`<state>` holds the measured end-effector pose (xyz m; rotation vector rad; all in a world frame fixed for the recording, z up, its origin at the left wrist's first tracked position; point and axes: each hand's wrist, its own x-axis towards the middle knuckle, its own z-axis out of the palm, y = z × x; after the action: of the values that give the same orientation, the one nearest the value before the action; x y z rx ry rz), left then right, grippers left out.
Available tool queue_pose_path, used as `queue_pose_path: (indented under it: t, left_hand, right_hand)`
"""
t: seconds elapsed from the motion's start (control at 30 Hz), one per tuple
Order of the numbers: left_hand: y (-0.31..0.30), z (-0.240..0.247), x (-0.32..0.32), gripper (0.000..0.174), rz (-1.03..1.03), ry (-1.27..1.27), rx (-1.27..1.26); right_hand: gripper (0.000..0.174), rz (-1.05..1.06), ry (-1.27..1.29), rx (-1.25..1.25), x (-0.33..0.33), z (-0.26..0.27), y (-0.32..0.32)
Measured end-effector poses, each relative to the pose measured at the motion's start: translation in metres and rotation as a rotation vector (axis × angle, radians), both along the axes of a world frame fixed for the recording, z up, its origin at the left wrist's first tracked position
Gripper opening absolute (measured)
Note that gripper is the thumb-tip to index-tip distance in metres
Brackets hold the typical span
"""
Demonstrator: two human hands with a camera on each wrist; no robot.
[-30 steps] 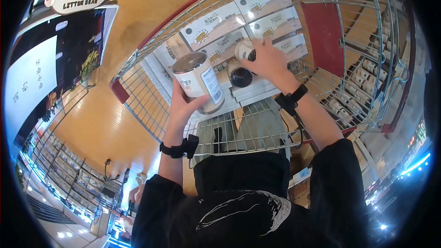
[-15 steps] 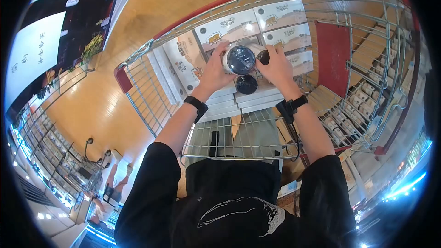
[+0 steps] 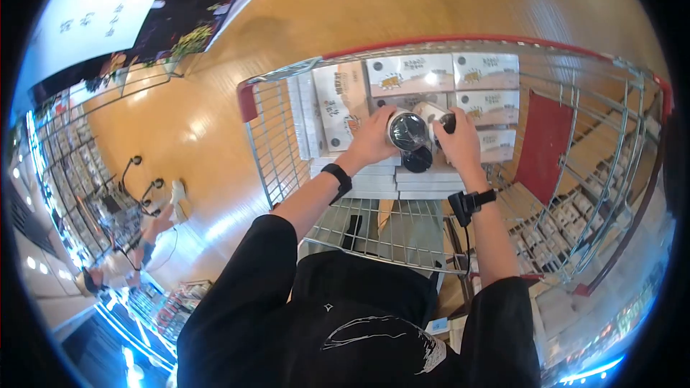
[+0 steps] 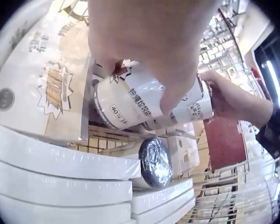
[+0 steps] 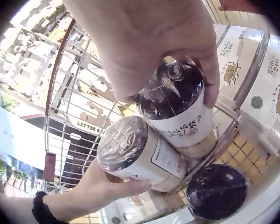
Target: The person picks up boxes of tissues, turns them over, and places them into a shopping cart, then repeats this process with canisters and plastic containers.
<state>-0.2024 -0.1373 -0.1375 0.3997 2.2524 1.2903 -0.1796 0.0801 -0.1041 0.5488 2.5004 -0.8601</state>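
My left hand (image 3: 372,142) grips a white wrapped canister (image 4: 126,103) with its dark round end (image 3: 407,131) facing up toward the head camera. Close on its right, my right hand (image 3: 461,145) grips a second white canister (image 5: 189,128) by its dark end. The right wrist view has the two canisters side by side, apparently touching, with my left hand (image 5: 91,192) around the lower one. Beneath them a third dark-ended roll (image 3: 417,160) lies between white boxes (image 4: 60,184) in the cart, with neither hand on it.
The wire cart (image 3: 263,165) has a red handle bar and a red panel (image 3: 550,147). Flat printed boxes (image 3: 410,75) stack behind the hands. Packed shelves stand at right; at left are a display sign (image 3: 108,14) and another person (image 3: 140,244).
My left hand has brought its canister rightward beside the one in my right hand and tipped it, dark end up. The head view has shifted, with the cart now lower and further right in it.
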Motion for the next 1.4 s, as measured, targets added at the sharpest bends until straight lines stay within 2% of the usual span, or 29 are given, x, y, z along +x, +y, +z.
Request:
queue_pose_path:
  t: [0.07, 0.17, 0.23, 0.33, 0.4, 0.47, 0.53, 0.6, 0.67, 0.73, 0.77, 0.8, 0.83, 0.9, 0.93, 1.0, 1.03, 1.07, 1.13, 1.2, 1.27, 1.3, 1.33, 1.4]
  left_hand:
    - [-0.009, -0.01, 0.004, 0.082, 0.059, -0.003, 0.012]
    - [-0.019, -0.021, 0.008, 0.092, 0.025, 0.064, -0.199]
    - [-0.023, -0.013, 0.007, 0.092, 0.022, 0.025, -0.189]
    - [-0.025, 0.014, 0.002, 0.088, -0.013, -0.099, -0.152]
    - [-0.032, 0.031, 0.001, 0.084, -0.03, -0.165, -0.132]
    - [-0.037, 0.043, 0.002, 0.071, -0.101, -0.22, -0.22]
    - [-0.042, 0.062, 0.004, 0.059, -0.188, -0.186, -0.325]
    - [-0.047, 0.081, 0.018, 0.047, -0.153, -0.073, -0.311]
    - [-0.054, 0.078, 0.035, 0.041, -0.205, -0.043, -0.32]
    - [-0.051, 0.106, 0.044, 0.04, -0.334, -0.004, -0.41]
    - [-0.049, 0.103, 0.054, 0.052, -0.388, -0.05, -0.47]
    - [-0.044, 0.12, 0.065, 0.053, -0.377, -0.06, -0.475]
    - [-0.047, 0.105, 0.079, 0.051, -0.434, 0.055, -0.402]
    - [-0.034, 0.106, 0.09, 0.046, -0.601, 0.11, -0.379]
    - [-0.027, 0.107, 0.103, 0.047, -0.593, 0.092, -0.277]
    - [-0.003, 0.105, 0.127, 0.054, -0.638, 0.055, -0.204]
    - [0.011, 0.108, 0.135, 0.054, -0.717, 0.095, -0.201]
    - [0.026, 0.113, 0.147, 0.059, -0.704, 0.08, -0.209]
    - [0.066, 0.135, 0.179, 0.065, -0.701, 0.069, -0.223]
    - [0.103, 0.133, 0.199, 0.067, -0.785, 0.169, -0.197]
    - [0.144, 0.158, 0.229, 0.068, -0.861, 0.223, 0.026]
    - [0.158, 0.183, 0.249, 0.056, -0.827, 0.264, -0.018]
    - [0.169, 0.186, 0.261, 0.056, -0.879, 0.273, -0.023]
    - [0.183, 0.188, 0.277, 0.038, -0.588, 0.51, -0.311]
  right_hand:
    - [0.059, 0.007, 0.056, 0.035, 0.0, 0.003, -0.005]
    - [0.069, 0.012, 0.003, -0.085, 0.004, -0.009, -0.011]
    - [0.08, -0.024, -0.067, -0.194, 0.004, -0.012, -0.012]
    - [0.08, -0.043, -0.088, -0.219, 0.007, 0.001, -0.007]
    - [0.079, -0.03, -0.09, -0.203, 0.012, 0.016, 0.001]
    - [0.075, 0.085, 0.045, -0.194, 0.028, 0.019, 0.015]
    - [0.065, 0.132, 0.094, -0.21, 0.035, 0.055, 0.018]
    - [0.058, 0.161, 0.062, -0.224, 0.048, 0.087, 0.025]
    - [0.053, 0.226, 0.063, -0.17, 0.069, 0.11, 0.031]
    - [0.05, 0.274, 0.096, -0.14, 0.088, 0.147, 0.033]
    - [0.049, 0.271, 0.112, -0.137, 0.1, 0.164, 0.033]
    - [0.048, 0.282, 0.098, -0.144, 0.113, 0.17, 0.038]
    - [0.047, 0.269, 0.1, -0.147, 0.128, 0.174, 0.042]
    - [0.033, 0.223, 0.282, -0.103, 0.16, 0.186, 0.045]
    - [0.033, 0.13, 0.352, -0.06, 0.18, 0.186, 0.049]
    - [0.035, 0.105, 0.259, -0.024, 0.218, 0.171, 0.053]
    - [0.036, 0.065, 0.371, -0.083, 0.239, 0.159, 0.053]
    - [0.038, 0.032, 0.477, -0.133, 0.263, 0.156, 0.056]
    - [0.041, -0.073, 0.485, -0.114, 0.314, 0.203, 0.051]
    - [0.04, -0.218, 0.544, -0.097, 0.37, 0.21, 0.054]
    - [0.039, -0.346, 0.622, -0.081, 0.427, 0.211, 0.061]
    - [0.039, -0.458, 0.589, -0.066, 0.454, 0.212, 0.063]
    - [0.038, -0.568, 0.557, -0.06, 0.479, 0.209, 0.065]
    - [0.039, -0.679, 0.576, -0.013, 0.526, 0.204, 0.062]
